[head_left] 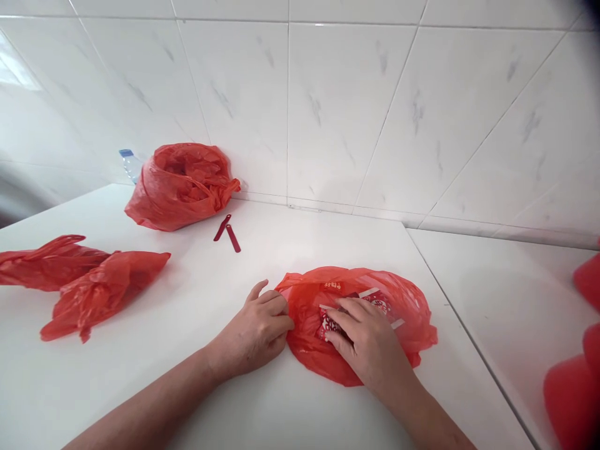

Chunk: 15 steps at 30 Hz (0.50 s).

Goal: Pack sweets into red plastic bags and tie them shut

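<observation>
A thin red plastic bag (pixel 304 359) lies spread on the white table, its mouth toward me. My left hand (pixel 267 322) pinches the bag's left edge, the index finger raised a little. Inside the bag's mouth, my right hand (pixel 363 334) has its fingers and thumb curled round a small red packet with white lettering (pixel 328 323). Behind those fingers more red printed packaging (pixel 377 302) shows, partly covered by the bag and the hand.
A full red bag (pixel 180 187) stands by the tiled wall, a clear bottle with a blue cap (pixel 127 156) behind it. Two dark red strips (pixel 233 239) lie nearby. Crumpled red bags (pixel 107 287) are at left. Red objects (pixel 572 394) sit at the right edge, past a table seam.
</observation>
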Motion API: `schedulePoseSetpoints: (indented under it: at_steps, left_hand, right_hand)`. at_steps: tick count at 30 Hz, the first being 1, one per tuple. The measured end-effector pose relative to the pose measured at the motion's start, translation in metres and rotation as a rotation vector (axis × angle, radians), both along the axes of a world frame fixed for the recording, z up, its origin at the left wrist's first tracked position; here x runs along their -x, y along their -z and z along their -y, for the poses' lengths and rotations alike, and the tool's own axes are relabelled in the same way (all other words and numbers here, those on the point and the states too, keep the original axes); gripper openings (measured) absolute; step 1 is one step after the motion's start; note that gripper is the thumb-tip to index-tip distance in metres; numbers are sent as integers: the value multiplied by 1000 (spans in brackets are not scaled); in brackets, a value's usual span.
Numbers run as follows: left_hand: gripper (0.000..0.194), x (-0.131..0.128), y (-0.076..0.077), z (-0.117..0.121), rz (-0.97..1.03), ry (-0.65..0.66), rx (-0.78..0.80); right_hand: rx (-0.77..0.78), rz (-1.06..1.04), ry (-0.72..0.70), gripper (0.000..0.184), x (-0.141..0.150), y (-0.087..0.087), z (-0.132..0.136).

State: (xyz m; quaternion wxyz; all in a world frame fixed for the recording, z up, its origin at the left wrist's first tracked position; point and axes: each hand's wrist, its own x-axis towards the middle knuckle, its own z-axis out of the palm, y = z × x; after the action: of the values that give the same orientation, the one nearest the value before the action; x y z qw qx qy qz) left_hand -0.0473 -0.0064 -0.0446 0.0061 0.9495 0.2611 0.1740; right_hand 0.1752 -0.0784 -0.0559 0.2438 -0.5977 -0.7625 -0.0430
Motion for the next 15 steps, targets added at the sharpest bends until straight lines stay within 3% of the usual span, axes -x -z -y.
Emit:
schedulePoseSetpoints:
  at_steps: [7,12,15]
  left_hand:
    - [25,-3,-1,0,104,58,54]
    - [25,-2,-3,-1,126,98,90]
    - [27,0,-3,-2,118,109,126]
  right_hand:
    - [-97,-97,115,25,-7,2,-3]
    - [89,-268,229,27,-13,-11,-15]
    - [185,-269,241,26,-10,-21,-31]
